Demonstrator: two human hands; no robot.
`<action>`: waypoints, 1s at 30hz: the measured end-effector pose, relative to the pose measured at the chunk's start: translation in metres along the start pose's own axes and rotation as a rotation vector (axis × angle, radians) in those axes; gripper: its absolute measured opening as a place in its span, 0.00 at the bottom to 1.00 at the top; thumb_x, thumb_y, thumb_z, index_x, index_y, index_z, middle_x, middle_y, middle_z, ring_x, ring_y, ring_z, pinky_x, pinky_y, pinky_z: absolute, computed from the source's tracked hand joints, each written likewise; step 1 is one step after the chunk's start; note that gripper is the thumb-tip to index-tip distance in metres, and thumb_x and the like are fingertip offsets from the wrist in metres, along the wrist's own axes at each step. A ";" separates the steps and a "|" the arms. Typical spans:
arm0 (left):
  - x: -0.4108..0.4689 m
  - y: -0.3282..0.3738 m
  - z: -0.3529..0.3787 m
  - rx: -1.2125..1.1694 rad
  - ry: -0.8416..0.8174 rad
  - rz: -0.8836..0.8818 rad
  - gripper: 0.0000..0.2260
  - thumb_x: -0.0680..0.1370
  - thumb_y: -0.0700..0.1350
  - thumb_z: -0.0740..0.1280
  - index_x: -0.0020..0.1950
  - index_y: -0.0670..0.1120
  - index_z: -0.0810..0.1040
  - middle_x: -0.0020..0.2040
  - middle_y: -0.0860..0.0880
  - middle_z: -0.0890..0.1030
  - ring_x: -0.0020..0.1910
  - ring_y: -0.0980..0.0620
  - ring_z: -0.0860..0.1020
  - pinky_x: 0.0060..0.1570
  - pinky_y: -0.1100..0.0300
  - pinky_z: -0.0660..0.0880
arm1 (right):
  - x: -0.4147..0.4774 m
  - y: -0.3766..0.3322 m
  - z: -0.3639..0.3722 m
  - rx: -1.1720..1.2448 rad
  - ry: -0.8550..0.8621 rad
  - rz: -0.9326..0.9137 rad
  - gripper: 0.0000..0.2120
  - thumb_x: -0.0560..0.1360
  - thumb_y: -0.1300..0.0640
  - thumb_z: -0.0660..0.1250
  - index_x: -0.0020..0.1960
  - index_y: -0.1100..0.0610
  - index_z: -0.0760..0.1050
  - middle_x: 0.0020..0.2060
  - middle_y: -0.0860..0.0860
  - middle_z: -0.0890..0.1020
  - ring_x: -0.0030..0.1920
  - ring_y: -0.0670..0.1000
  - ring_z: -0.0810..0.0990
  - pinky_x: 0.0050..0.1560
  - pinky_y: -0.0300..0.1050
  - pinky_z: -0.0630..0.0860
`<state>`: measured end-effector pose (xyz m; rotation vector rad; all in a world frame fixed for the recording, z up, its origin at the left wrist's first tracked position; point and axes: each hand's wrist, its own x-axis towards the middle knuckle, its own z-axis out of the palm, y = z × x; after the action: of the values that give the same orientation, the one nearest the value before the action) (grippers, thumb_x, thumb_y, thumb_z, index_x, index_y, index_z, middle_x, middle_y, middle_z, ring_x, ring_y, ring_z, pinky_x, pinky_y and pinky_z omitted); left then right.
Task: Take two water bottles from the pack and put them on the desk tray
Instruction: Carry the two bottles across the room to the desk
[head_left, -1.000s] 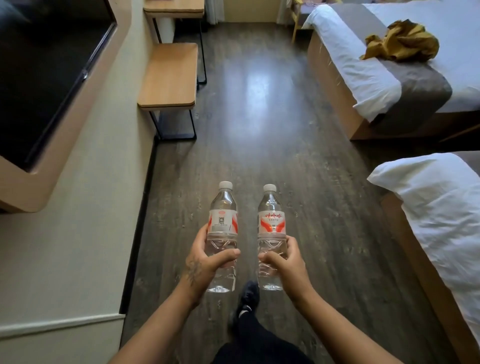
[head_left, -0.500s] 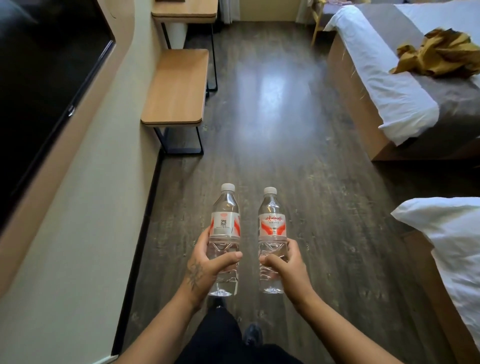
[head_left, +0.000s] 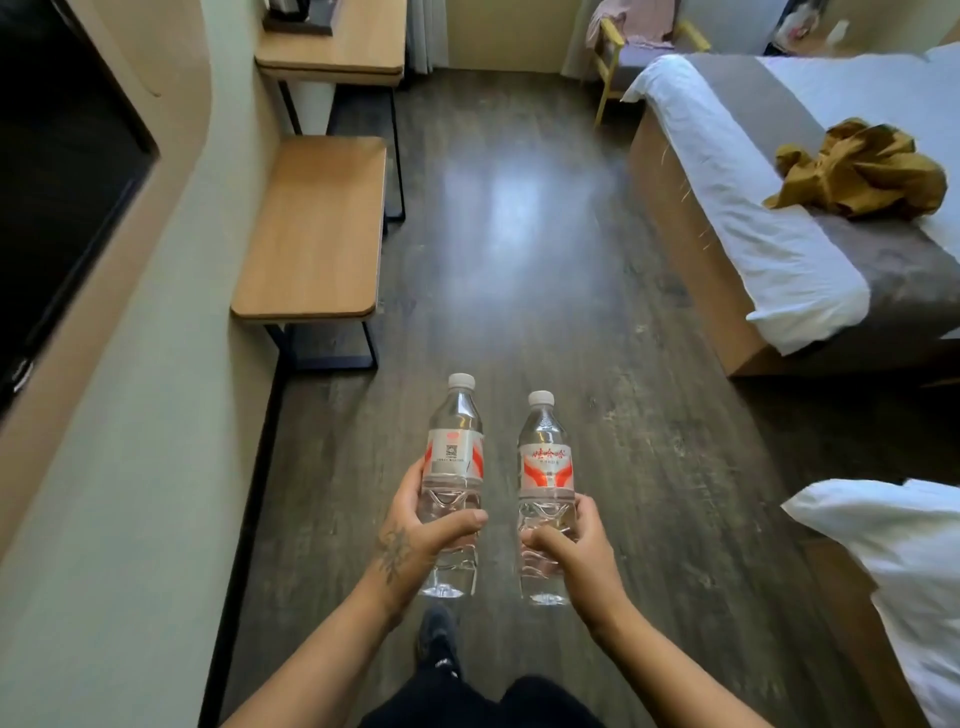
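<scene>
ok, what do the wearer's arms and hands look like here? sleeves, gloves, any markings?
Both forearms are bare: no sleeves, gloves, watch or rings visible. The left hand carries a dark leaf-like tattoo on its back, running toward the wrist. The right hand shows no markings. Fingers are bare, nails short.

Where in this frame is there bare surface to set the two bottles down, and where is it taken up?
The low wooden bench by the left wall is bare. The desk beyond it is open toward its near edge; a dark tray with an appliance fills its far left corner. The bed on the right carries a crumpled mustard garment.
</scene>
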<state>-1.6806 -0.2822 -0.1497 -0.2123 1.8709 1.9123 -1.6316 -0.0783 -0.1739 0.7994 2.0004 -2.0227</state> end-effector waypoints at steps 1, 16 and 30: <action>0.017 0.009 -0.005 0.001 -0.008 0.004 0.43 0.62 0.54 0.83 0.76 0.53 0.74 0.63 0.46 0.87 0.58 0.53 0.89 0.49 0.61 0.87 | 0.015 -0.010 0.005 -0.003 -0.001 -0.005 0.34 0.59 0.49 0.78 0.63 0.51 0.73 0.53 0.53 0.89 0.52 0.51 0.89 0.47 0.44 0.85; 0.257 0.112 -0.017 -0.009 0.061 -0.028 0.45 0.62 0.53 0.83 0.78 0.50 0.74 0.66 0.43 0.86 0.63 0.44 0.87 0.61 0.47 0.86 | 0.256 -0.138 0.025 0.039 -0.057 -0.041 0.38 0.56 0.47 0.77 0.64 0.53 0.73 0.51 0.51 0.88 0.47 0.45 0.90 0.39 0.39 0.85; 0.465 0.223 0.016 -0.049 0.142 -0.025 0.44 0.60 0.55 0.82 0.76 0.53 0.75 0.65 0.46 0.87 0.60 0.51 0.88 0.56 0.57 0.85 | 0.478 -0.272 0.005 0.006 -0.137 -0.052 0.40 0.57 0.45 0.77 0.67 0.54 0.72 0.55 0.53 0.87 0.49 0.45 0.89 0.40 0.34 0.83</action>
<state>-2.1829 -0.1636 -0.1395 -0.3941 1.9026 1.9735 -2.1665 0.0495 -0.1730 0.5984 1.9593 -2.0523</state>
